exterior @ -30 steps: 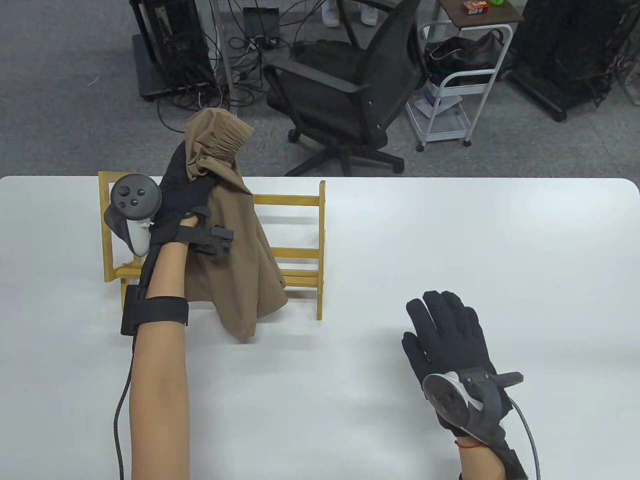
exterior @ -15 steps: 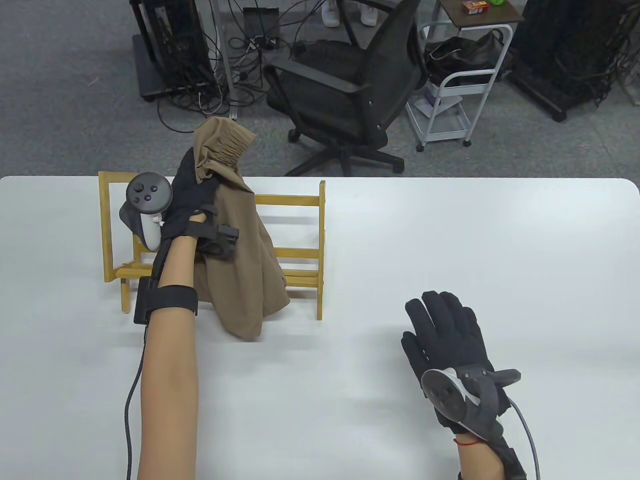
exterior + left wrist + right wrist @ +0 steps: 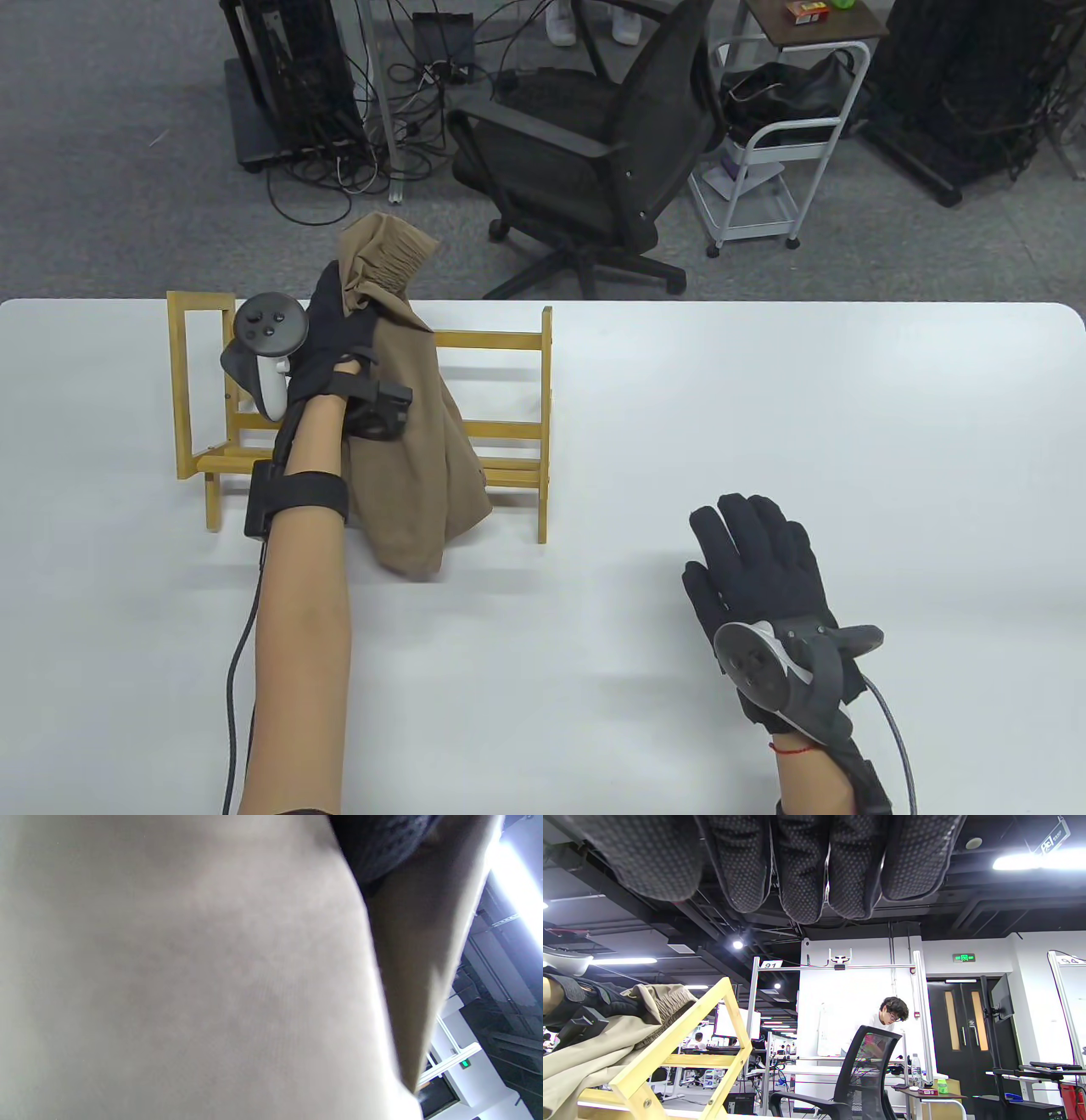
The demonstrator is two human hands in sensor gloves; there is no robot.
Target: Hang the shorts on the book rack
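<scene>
My left hand (image 3: pixel 339 327) grips the tan shorts (image 3: pixel 407 424) near their gathered waistband (image 3: pixel 386 250) and holds them up above the wooden book rack (image 3: pixel 501 416). The cloth hangs down in front of the rack, and its lower end lies on the white table (image 3: pixel 679 382). The shorts fill the left wrist view (image 3: pixel 191 976). My right hand (image 3: pixel 755 560) lies flat and open on the table to the right, apart from the rack. In the right wrist view its fingers (image 3: pixel 801 866) hang at the top, and the rack's end frame (image 3: pixel 683 1052) and shorts (image 3: pixel 598 1052) show at the left.
A black office chair (image 3: pixel 594 144) stands behind the table's far edge. A white trolley (image 3: pixel 780 153) stands at the back right, and cables and dark stands (image 3: pixel 288 76) at the back left.
My left hand has moved to the right with the shorts, carrying them further along the rack. My right hand has stayed in place.
</scene>
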